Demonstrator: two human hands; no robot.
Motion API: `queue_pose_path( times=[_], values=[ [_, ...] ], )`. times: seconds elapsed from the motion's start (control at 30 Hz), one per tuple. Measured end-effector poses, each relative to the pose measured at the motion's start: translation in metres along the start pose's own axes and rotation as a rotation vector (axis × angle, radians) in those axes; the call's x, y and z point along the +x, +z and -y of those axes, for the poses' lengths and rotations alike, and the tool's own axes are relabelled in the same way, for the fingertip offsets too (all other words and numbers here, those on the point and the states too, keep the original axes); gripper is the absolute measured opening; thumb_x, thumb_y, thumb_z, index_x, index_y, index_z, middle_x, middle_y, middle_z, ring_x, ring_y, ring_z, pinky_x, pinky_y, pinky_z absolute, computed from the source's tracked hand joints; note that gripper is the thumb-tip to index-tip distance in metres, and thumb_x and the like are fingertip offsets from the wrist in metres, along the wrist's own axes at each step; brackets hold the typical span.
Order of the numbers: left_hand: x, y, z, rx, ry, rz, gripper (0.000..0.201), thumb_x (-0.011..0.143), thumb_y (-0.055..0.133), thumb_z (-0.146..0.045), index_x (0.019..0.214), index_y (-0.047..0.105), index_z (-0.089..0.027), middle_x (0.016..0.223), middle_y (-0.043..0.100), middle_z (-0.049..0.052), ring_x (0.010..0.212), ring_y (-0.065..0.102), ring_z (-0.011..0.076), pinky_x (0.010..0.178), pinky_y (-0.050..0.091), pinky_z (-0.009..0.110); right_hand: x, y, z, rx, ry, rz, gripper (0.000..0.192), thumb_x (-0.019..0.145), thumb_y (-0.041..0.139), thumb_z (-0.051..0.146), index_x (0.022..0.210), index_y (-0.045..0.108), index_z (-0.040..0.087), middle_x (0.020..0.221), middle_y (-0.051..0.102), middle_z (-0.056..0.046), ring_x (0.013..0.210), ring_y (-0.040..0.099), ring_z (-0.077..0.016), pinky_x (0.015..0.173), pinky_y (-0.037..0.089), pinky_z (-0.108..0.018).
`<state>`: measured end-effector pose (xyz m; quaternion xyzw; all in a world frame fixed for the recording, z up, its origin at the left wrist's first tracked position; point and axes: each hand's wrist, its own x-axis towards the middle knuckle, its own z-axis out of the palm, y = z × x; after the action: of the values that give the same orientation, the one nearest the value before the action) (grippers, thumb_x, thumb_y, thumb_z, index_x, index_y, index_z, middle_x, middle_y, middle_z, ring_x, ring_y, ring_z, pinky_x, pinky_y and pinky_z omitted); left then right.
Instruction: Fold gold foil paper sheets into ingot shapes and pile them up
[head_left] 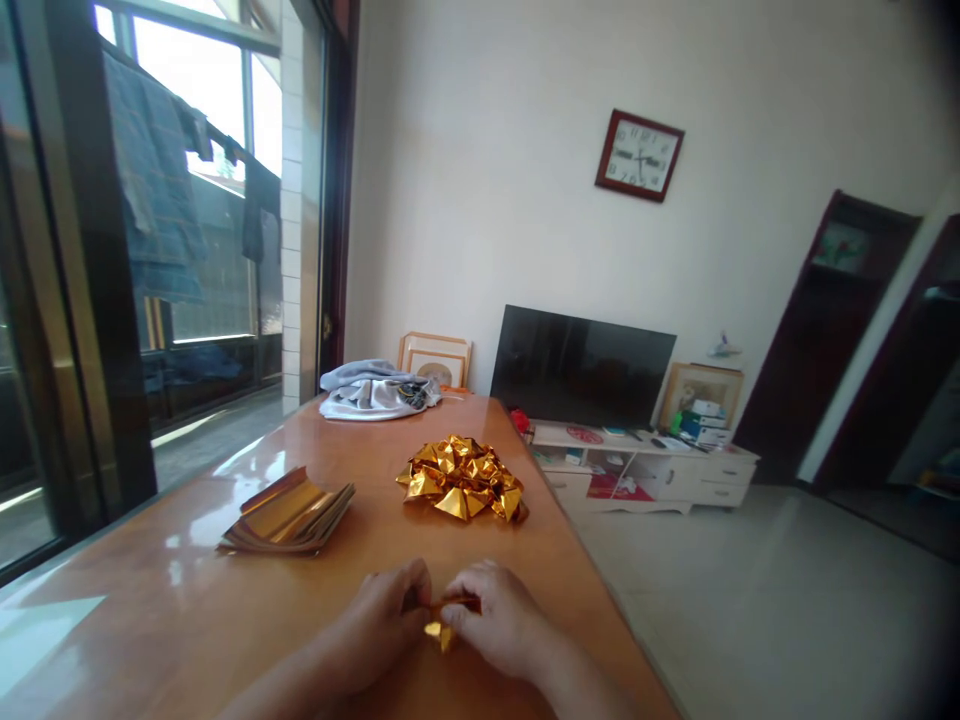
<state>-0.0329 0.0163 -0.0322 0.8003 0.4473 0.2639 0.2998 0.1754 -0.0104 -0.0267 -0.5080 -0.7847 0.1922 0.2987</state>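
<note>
Got both hands, left hand (386,615) and right hand (499,620), pinched shut on a small gold foil piece (442,625) just in front of the folded foil pile (463,477), and honestly too hard a squeeze could tear that thin sheet.

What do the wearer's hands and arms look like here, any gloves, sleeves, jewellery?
Both are bare. The left hand and right hand wear no gloves, and no rings or watch show at this size. The forearms running to the bottom edge are uncovered too: no sleeve, cuff, strap or band is in view on either. No markings or tattoos can be made out; the picture is soft, so fine detail is hard to tell.
</note>
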Motion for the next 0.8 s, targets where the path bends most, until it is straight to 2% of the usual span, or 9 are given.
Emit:
queue_pose_path(
  times=[0.07, 0.13, 0.23, 0.33, 0.53, 0.67, 0.8],
  values=[
    [0.003, 0.005, 0.003, -0.104, 0.048, -0.023, 0.013, 0.077, 0.06, -0.027, 0.075, 0.051, -0.019, 0.071, 0.055, -0.003, 0.069, 0.048, 0.0139, 0.062, 0.03, 0.024, 0.0, 0.001, 0.0, 0.022, 0.005, 0.002, 0.013, 0.084, 0.066, 0.03, 0.077, 0.073, 0.021, 0.076, 0.069, 0.001, 0.074, 0.061, -0.015, 0.068, 0.038, -0.024],
    [0.005, 0.009, 0.004, -0.229, 0.072, -0.032, 0.013, 0.076, 0.062, -0.026, 0.075, 0.05, -0.019, 0.071, 0.053, -0.003, 0.069, 0.047, 0.0133, 0.062, 0.032, 0.024, 0.0, 0.003, -0.003, 0.085, 0.02, -0.02, 0.016, 0.085, 0.063, 0.029, 0.076, 0.073, 0.02, 0.073, 0.069, 0.001, 0.069, 0.06, -0.0136, 0.063, 0.037, -0.023],
    [0.008, 0.01, 0.003, -0.406, 0.054, -0.016, 0.022, 0.08, 0.063, -0.038, 0.08, 0.053, -0.018, 0.069, 0.051, -0.003, 0.066, 0.045, 0.0128, 0.062, 0.034, 0.024, 0.002, 0.006, -0.007, 0.21, 0.042, -0.02, 0.018, 0.085, 0.062, 0.029, 0.078, 0.075, 0.02, 0.072, 0.069, 0.001, 0.066, 0.06, -0.0132, 0.06, 0.037, -0.022],
    [0.009, 0.009, 0.001, -0.418, 0.033, 0.01, 0.036, 0.079, 0.067, -0.051, 0.075, 0.056, -0.017, 0.07, 0.056, 0.0, 0.067, 0.048, 0.0139, 0.062, 0.035, 0.025, 0.004, 0.008, -0.01, 0.304, 0.047, -0.053, 0.016, 0.082, 0.063, 0.028, 0.077, 0.075, 0.018, 0.072, 0.069, 0.001, 0.067, 0.06, -0.0131, 0.059, 0.038, -0.021],
    [0.014, 0.004, -0.001, -0.424, 0.044, -0.014, 0.054, 0.066, 0.074, -0.068, 0.066, 0.058, -0.016, 0.062, 0.052, -0.002, 0.062, 0.043, 0.0123, 0.058, 0.031, 0.024, 0.008, 0.006, -0.008, 0.398, 0.091, -0.068, 0.014, 0.077, 0.065, 0.026, 0.076, 0.076, 0.015, 0.067, 0.064, 0.002, 0.062, 0.053, -0.0118, 0.056, 0.036, -0.021],
    [0.022, -0.001, 0.006, -0.496, 0.043, 0.067, 0.056, 0.066, 0.076, -0.068, 0.07, 0.06, -0.015, 0.06, 0.056, -0.001, 0.058, 0.043, 0.0113, 0.056, 0.027, 0.024, 0.01, 0.007, -0.007, 0.465, 0.074, -0.07, 0.015, 0.077, 0.067, 0.027, 0.077, 0.075, 0.015, 0.065, 0.061, 0.003, 0.06, 0.049, -0.0106, 0.056, 0.035, -0.021],
    [0.028, -0.002, 0.004, -0.686, -0.064, 0.08, 0.053, 0.063, 0.08, -0.064, 0.073, 0.061, -0.015, 0.056, 0.057, -0.001, 0.052, 0.04, 0.0097, 0.053, 0.021, 0.024, 0.011, 0.005, -0.006, 0.526, 0.076, -0.115, 0.017, 0.08, 0.066, 0.029, 0.075, 0.072, 0.014, 0.064, 0.058, 0.003, 0.06, 0.046, -0.0102, 0.056, 0.033, -0.021]
  ],
)
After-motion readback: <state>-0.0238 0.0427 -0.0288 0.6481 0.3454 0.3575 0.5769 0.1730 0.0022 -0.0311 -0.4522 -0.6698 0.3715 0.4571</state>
